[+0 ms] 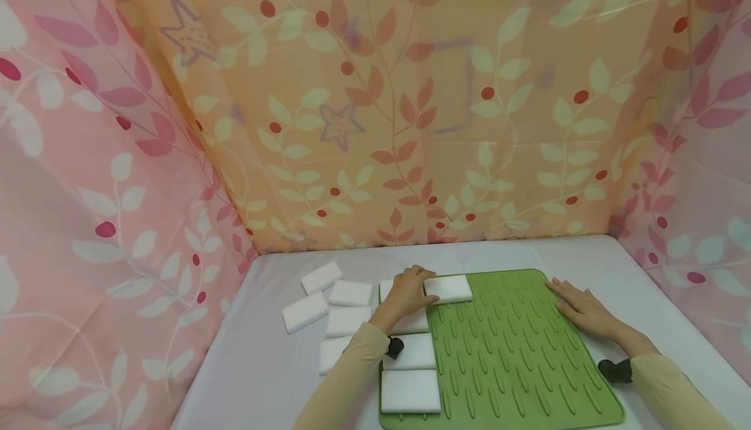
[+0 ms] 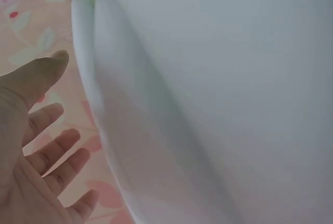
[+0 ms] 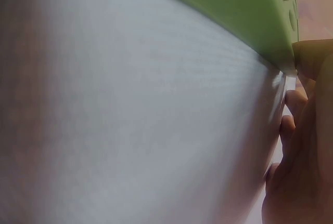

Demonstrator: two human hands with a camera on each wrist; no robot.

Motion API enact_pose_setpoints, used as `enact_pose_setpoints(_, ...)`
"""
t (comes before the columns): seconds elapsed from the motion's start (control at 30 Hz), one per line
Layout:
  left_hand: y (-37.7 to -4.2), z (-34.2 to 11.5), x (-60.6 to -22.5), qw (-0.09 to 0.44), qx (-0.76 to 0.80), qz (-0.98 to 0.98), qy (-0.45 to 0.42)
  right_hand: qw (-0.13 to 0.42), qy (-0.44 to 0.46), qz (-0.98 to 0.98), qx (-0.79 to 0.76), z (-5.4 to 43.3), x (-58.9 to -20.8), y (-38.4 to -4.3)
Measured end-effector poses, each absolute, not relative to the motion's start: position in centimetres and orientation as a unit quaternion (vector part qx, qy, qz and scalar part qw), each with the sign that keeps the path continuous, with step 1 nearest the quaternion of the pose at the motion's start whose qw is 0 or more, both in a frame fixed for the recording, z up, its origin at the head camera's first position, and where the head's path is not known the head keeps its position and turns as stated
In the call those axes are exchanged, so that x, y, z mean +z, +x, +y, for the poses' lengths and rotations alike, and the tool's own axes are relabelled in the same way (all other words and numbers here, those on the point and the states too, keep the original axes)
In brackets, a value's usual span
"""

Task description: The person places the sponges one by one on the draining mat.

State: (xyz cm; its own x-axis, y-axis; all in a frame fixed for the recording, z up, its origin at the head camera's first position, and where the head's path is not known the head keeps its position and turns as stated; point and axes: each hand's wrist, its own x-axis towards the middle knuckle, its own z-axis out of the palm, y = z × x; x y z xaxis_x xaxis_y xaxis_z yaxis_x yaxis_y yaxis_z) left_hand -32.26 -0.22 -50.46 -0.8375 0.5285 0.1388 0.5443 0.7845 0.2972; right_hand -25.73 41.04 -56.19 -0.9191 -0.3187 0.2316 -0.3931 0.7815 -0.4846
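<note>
In the head view my left hand (image 1: 405, 290) is over the far left part of a green ridged mat (image 1: 499, 345), its thumb and fingertips overlapping the left end of a white rectangular block (image 1: 450, 288). The left wrist view shows the fingers (image 2: 65, 169) apart from the thumb, nothing between them. A column of white blocks lies along the mat's left side, the nearest block (image 1: 410, 391) fully visible; my hand and sleeve partly cover others. My right hand (image 1: 587, 309) rests at the mat's right edge with extended fingers, the thumb (image 3: 312, 55) against the edge.
Several loose white blocks (image 1: 305, 311) lie on the white-covered table (image 1: 252, 352) left of the mat, some partly behind my left sleeve. Patterned cloth (image 1: 387, 104) hangs behind the table and on both sides.
</note>
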Motion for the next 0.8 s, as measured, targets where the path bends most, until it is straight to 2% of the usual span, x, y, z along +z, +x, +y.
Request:
enact_pose_setpoints(0.27,-32.2,-2.3,-49.7,0.055,-0.215,-0.930,-0.292,0.071,0.190,-0.942,0.268,40.8,-55.9,-25.7)
enact_pose_setpoints(0.8,-31.1,-9.3,-48.5,0.069,-0.270,-0.918,-0.283,0.066,0.186,-0.942,0.271,41.0,-56.2,-25.9)
